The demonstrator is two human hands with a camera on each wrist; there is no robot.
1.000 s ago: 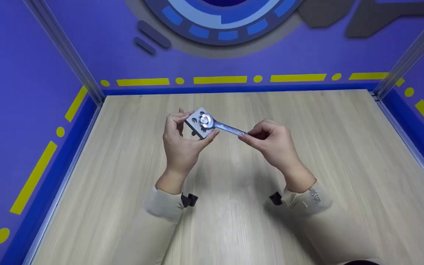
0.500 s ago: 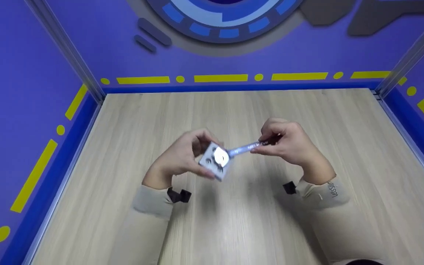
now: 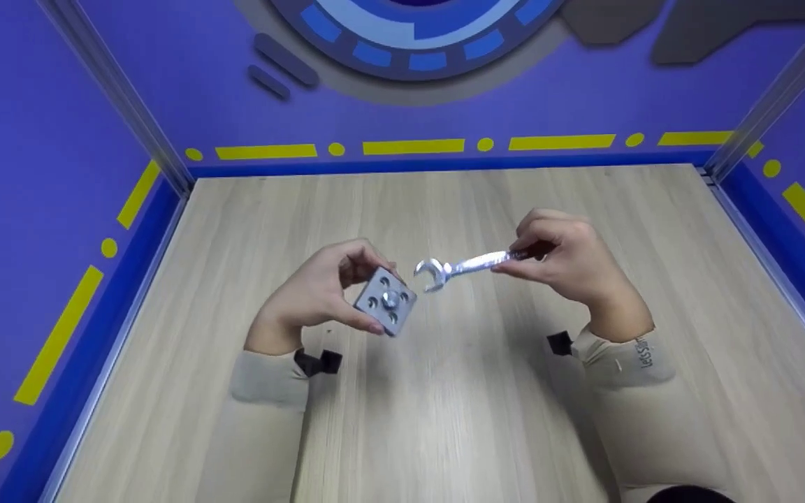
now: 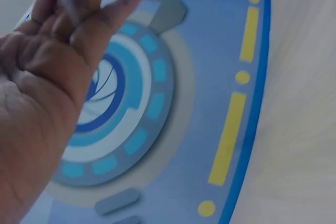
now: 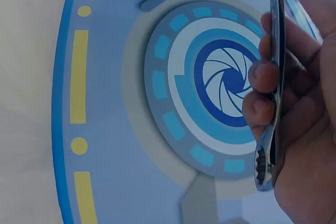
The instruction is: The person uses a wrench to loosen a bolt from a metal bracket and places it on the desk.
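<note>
In the head view a small grey square metal plate is tilted toward the camera above the table. It has several round holes, and a bolt head stands in its middle. My left hand grips the plate by its edges, thumb on the near side. To the right, my right hand holds a shiny combination wrench by its handle. The wrench's open end points at the plate, a small gap apart from it. In the right wrist view the wrench's toothed ring end shows beside the palm.
A light wood table lies beneath both hands. Blue panels with yellow marks close it in at the back and sides. Metal frame posts stand at the corners. Small black pieces stick out from both cuffs.
The wrench has come off the bolt head and moved right with my right hand. My left hand has brought the plate lower and nearer, then slightly left.
</note>
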